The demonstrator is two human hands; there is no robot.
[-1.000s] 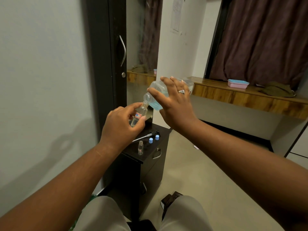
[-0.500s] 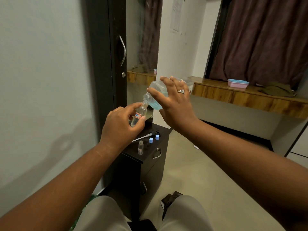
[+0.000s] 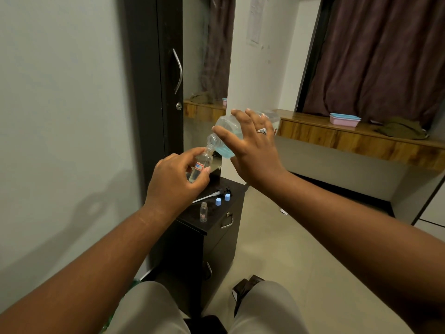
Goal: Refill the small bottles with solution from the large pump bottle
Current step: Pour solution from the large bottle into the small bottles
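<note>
two small bottles (image 3: pixel 200 166) (image 3: pixel 203 211), one large bottle (image 3: pixel 225 135), seemingly two blue caps (image 3: pixel 218 202) (image 3: pixel 227 196)

solution (image 3: pixel 225 150) pale blue; caps (image 3: pixel 218 202) blue; cabinet (image 3: pixel 216 237) blk

- We see the small bottle (image 3: pixel 201 166) pinched in the left hand (image 3: pixel 174 180), its mouth just under the large bottle (image 3: pixel 225 136), held tilted by the right hand (image 3: pixel 255 150).
- Below the grip, on the cabinet (image 3: pixel 216 227), stands a second small bottle (image 3: pixel 203 212).
- Right of it lie two caps (image 3: pixel 222 199); the pump (image 3: pixel 212 195) lies behind.
</note>
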